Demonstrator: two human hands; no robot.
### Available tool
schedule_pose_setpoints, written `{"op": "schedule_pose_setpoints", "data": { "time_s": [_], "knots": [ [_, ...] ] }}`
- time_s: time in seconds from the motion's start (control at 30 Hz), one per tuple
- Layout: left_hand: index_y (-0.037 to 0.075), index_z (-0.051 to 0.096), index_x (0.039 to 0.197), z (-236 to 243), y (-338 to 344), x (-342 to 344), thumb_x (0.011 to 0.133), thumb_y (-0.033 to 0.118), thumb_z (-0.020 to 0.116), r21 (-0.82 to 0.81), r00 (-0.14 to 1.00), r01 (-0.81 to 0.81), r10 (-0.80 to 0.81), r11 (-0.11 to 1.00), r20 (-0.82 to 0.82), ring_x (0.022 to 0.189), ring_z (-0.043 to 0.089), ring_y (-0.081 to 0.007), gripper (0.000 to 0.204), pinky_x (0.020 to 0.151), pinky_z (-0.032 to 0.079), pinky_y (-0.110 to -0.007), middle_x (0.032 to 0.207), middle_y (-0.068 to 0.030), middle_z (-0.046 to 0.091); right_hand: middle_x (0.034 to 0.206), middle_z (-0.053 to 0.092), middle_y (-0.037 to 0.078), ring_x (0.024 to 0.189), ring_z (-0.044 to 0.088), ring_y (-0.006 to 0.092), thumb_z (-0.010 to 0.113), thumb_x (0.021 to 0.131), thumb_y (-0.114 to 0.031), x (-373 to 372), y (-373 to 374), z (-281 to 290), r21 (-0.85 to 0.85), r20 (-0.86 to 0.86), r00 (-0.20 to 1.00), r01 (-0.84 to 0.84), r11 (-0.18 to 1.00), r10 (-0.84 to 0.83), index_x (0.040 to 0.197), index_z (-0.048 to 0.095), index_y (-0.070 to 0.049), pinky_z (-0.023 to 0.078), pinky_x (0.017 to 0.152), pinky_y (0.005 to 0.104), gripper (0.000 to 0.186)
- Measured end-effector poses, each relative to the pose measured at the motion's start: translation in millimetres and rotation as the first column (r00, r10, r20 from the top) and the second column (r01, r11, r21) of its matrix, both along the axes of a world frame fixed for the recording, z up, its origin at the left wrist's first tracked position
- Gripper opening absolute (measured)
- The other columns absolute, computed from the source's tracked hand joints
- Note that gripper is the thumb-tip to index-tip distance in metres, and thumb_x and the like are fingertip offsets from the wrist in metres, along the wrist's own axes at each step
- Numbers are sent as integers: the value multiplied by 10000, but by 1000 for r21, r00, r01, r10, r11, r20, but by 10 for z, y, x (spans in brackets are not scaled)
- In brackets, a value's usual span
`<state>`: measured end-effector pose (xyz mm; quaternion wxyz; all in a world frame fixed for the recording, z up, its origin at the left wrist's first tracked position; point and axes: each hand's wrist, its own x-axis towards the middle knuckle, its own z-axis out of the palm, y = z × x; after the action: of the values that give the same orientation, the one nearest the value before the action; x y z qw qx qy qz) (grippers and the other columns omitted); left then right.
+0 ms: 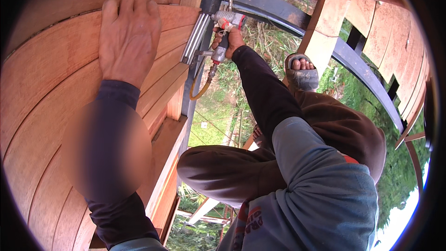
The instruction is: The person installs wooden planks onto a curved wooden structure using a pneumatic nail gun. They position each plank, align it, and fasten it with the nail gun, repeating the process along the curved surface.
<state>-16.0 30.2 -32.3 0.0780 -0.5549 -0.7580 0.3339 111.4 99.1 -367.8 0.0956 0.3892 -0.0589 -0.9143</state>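
The right hand is wrapped around the handle of a nail gun, out at the end of a stretched arm, and that closed grip seems meant to carry the tool's weight and steer it; whether a finger is on the trigger, I cannot tell. The left hand holds nothing: it lies flat and open on the wooden boards, fingertips up at the seam, perhaps to steady them or to brace the leaning body. The nail gun is to the right of the left hand, beside the board ends and the dark post. Its head, just above the right hand, lies sideways, with the red cap on the right and the other end facing left, toward the post and boards. The handle's long axis runs from that head down through the fist, leaning slightly left, to the hose fitting below. The silver nail holder, left of the right hand, slants down in much the same direction, and the yellow hose curls below the hand, its slack probably leaving room to move the tool.
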Motion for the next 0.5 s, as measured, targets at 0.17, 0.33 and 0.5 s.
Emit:
{"op": "schedule_pose_setpoints", "data": {
  "time_s": [0.17,0.33,0.5],
  "knots": [
    [31,626,1073,8,62,37,798,53,609,-57,997,-74,75,996,13,1018,540,-229,276,848,380,-380,984,-77,597,620,465,-9,515,460,153,634,913,-370,25,-37,-69,96,42,999,-34,995,31,850,592,-79,412,502,338,301],
    [37,627,1045,44,54,2,812,57,594,-41,998,-55,56,998,19,996,545,-234,237,842,374,-385,966,-79,598,628,464,-16,531,465,140,620,931,-413,247,75,150,114,-14,999,49,992,-48,970,619,-68,414,512,331,347],
    [55,629,1020,-19,29,-8,812,57,596,25,999,-29,30,999,-13,972,548,-231,210,832,369,-394,952,-75,599,638,440,-30,549,464,132,649,918,-435,448,429,291,208,-18,996,85,975,-83,1066,640,-64,423,536,321,399]
  ]
}}
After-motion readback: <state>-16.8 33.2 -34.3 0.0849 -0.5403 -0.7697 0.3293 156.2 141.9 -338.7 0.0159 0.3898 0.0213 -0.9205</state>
